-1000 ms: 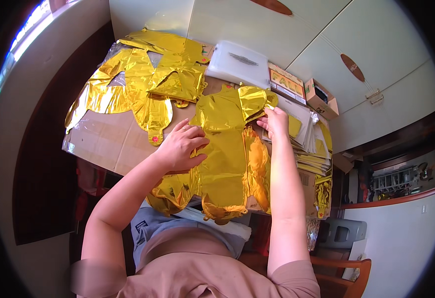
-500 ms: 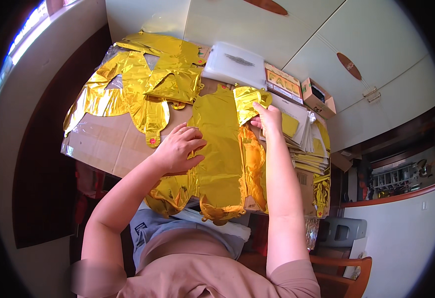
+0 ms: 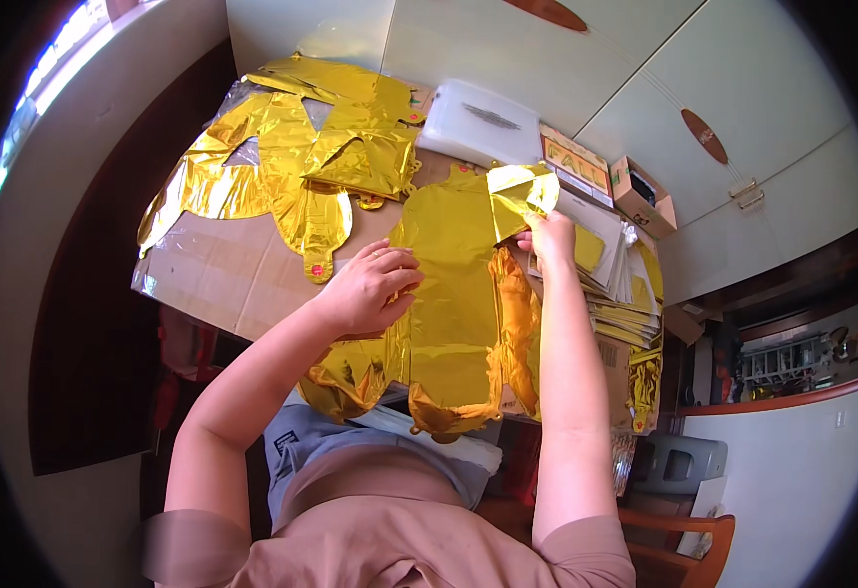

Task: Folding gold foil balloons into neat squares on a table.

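A flat, uninflated gold foil balloon point(image 3: 449, 265) lies before me, its lower part bunched at the table's front edge. My right hand point(image 3: 551, 240) pinches a folded-over corner flap point(image 3: 522, 196) of it at the upper right. On the balloon's left side rests my left hand point(image 3: 375, 284), fingers loosely curled and a little apart, with nothing visibly gripped. Crumpled orange-gold foil point(image 3: 517, 318) runs down the balloon's right edge. Another flat gold balloon point(image 3: 311, 225), with a red-dotted tab, lies to the left among more gold foil sheets point(image 3: 351, 93).
Brown cardboard point(image 3: 223, 265) covers the table. Along the back stand a translucent plastic case point(image 3: 478, 122), a printed box point(image 3: 574, 162) and a small open carton point(image 3: 644, 196). A stack of paper and gold packets point(image 3: 625, 304) sits at the right. A wooden chair point(image 3: 713, 539) is at lower right.
My right hand has lifted the flap's corner and turned it further up and to the right. My left hand has drawn its fingers in slightly. The whole view has shifted a little.
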`<action>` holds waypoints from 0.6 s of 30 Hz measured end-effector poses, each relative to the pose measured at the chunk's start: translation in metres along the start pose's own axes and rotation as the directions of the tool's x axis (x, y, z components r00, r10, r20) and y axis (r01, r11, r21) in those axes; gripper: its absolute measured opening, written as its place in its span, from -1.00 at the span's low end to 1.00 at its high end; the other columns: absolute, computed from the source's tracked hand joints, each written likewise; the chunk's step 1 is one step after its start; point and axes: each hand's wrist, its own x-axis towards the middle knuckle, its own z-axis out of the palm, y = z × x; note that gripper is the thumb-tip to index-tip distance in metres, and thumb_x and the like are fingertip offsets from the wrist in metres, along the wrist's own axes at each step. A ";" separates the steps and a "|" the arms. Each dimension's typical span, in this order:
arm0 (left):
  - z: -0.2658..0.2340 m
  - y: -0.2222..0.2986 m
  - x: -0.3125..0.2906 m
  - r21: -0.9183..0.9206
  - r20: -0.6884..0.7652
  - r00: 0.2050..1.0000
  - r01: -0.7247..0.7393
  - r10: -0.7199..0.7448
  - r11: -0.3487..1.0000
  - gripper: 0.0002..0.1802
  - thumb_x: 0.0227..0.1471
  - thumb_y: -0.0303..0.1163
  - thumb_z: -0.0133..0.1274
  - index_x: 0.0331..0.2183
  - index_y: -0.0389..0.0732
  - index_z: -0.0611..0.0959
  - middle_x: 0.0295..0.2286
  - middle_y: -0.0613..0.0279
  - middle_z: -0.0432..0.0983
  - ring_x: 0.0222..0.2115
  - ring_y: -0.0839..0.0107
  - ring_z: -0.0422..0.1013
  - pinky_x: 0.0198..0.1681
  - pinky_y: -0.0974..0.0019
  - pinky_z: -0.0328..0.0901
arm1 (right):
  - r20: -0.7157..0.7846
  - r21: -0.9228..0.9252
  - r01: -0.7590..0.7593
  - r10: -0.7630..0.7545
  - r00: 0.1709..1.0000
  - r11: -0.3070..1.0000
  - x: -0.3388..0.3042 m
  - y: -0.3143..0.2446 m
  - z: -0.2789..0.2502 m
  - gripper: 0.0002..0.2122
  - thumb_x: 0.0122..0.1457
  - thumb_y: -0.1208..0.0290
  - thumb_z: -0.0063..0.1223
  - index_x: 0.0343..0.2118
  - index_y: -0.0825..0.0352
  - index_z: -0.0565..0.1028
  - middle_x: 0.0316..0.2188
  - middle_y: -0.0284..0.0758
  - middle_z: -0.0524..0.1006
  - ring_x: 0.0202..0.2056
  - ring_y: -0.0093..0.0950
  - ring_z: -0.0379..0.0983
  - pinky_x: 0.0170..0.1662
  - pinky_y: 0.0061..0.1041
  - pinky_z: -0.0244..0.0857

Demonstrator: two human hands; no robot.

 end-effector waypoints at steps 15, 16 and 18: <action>0.000 -0.003 0.001 -0.122 -0.131 0.984 0.106 -0.122 0.987 -0.85 0.04 -0.51 0.18 -0.27 -0.24 0.69 -0.25 0.15 0.58 -0.20 0.16 0.53 -0.06 0.14 0.43 | 0.007 0.105 -0.019 0.018 1.000 0.994 -0.007 -0.002 -0.006 -0.80 0.32 0.47 0.03 -0.16 0.53 0.52 -0.36 -0.15 0.62 -0.53 -0.46 0.60 -0.56 -0.55 0.48; -0.002 -0.002 0.002 -0.199 -0.105 0.971 0.190 -0.214 0.961 -0.85 0.05 -0.51 0.17 -0.27 -0.26 0.69 -0.25 0.14 0.58 -0.21 0.18 0.54 -0.09 0.19 0.43 | 0.005 0.106 -0.023 0.023 1.000 0.994 -0.007 -0.001 -0.006 -0.80 0.31 0.47 0.03 -0.15 0.53 0.52 -0.36 -0.15 0.62 -0.53 -0.45 0.60 -0.56 -0.55 0.48; -0.007 0.001 0.004 -0.339 -0.035 0.921 0.354 -0.388 0.872 -0.86 0.08 -0.52 0.15 -0.26 -0.29 0.69 -0.26 0.14 0.59 -0.23 0.23 0.55 -0.15 0.28 0.44 | 0.003 0.110 -0.032 0.032 0.999 0.993 -0.006 -0.002 -0.006 -0.80 0.31 0.47 0.03 -0.15 0.53 0.52 -0.35 -0.16 0.62 -0.52 -0.45 0.60 -0.56 -0.55 0.48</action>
